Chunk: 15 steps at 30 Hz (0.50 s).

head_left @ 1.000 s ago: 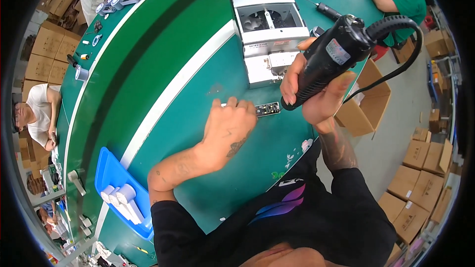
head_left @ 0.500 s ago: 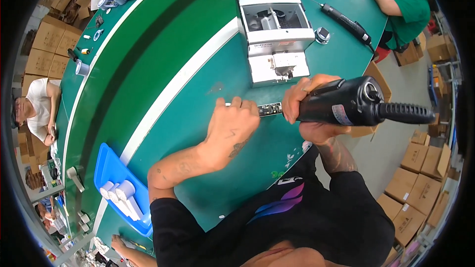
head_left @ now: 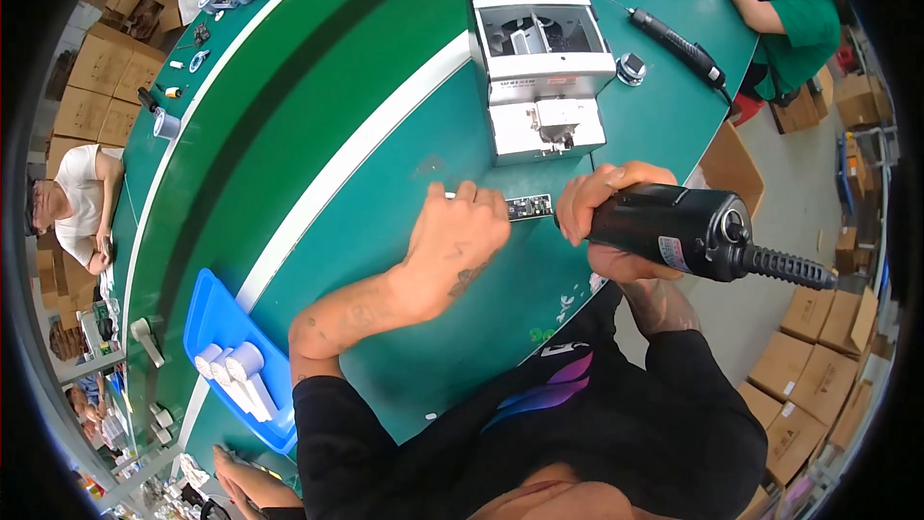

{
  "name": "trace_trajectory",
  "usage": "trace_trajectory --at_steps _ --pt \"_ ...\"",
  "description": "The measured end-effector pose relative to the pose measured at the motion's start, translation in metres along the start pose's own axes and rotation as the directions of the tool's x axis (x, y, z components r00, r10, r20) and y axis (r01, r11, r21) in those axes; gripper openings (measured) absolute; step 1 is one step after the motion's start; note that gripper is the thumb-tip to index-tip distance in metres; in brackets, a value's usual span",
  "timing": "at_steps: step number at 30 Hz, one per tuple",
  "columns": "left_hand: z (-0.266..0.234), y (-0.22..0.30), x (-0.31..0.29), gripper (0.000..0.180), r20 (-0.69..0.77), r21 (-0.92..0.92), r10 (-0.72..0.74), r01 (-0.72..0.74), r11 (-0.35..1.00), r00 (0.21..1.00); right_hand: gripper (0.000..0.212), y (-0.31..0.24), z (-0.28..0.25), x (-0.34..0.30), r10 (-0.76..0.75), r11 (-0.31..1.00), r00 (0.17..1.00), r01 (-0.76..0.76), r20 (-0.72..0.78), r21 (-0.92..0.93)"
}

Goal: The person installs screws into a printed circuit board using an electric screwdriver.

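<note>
The silver machine [head_left: 539,72] stands on the green table [head_left: 375,202], and the narrow circuit board [head_left: 529,207] lies just in front of it, on the person's side. The left hand [head_left: 452,246], in front of the machine and to its left, has its fingers bent close together over the board's left part, holding it; its thumb is hidden. The right hand [head_left: 589,200], in front of the machine and to its right, wraps its fingers around the black power screwdriver [head_left: 674,229], whose working end is by the board's right end; whether the tip touches cannot be told. Right of the machine lie a small round dark-topped piece [head_left: 630,69], just beside it, and a second screwdriver [head_left: 679,48], a little farther out. Well to the machine's left and nearer the person, a blue tray [head_left: 205,303] holds white parts [head_left: 241,363].
</note>
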<state>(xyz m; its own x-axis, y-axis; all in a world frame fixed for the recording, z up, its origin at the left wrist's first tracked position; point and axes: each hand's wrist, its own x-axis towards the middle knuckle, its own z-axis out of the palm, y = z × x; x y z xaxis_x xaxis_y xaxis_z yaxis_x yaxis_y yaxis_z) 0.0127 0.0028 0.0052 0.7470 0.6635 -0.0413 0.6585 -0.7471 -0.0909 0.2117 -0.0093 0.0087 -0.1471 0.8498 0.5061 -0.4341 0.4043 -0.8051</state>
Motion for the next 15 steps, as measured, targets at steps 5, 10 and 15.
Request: trace_trajectory --at_steps 5,10,15 --pt "0.008 -0.003 0.005 0.014 -0.070 -0.021 0.020 -0.021 1.000 0.997 0.093 -0.013 -0.004 0.030 0.008 0.998 0.986 0.003 -0.164 0.067" --pt "0.012 0.011 0.010 0.012 -0.127 -0.018 0.001 -0.004 1.000 0.992 0.109 -0.029 -0.004 0.089 -0.180 0.983 0.957 0.182 -0.229 -0.014" --pt "0.017 0.010 0.009 0.023 -0.213 0.059 -0.009 0.022 0.998 0.977 0.094 -0.001 0.005 0.101 -0.146 0.911 0.983 0.091 -0.109 -0.401"
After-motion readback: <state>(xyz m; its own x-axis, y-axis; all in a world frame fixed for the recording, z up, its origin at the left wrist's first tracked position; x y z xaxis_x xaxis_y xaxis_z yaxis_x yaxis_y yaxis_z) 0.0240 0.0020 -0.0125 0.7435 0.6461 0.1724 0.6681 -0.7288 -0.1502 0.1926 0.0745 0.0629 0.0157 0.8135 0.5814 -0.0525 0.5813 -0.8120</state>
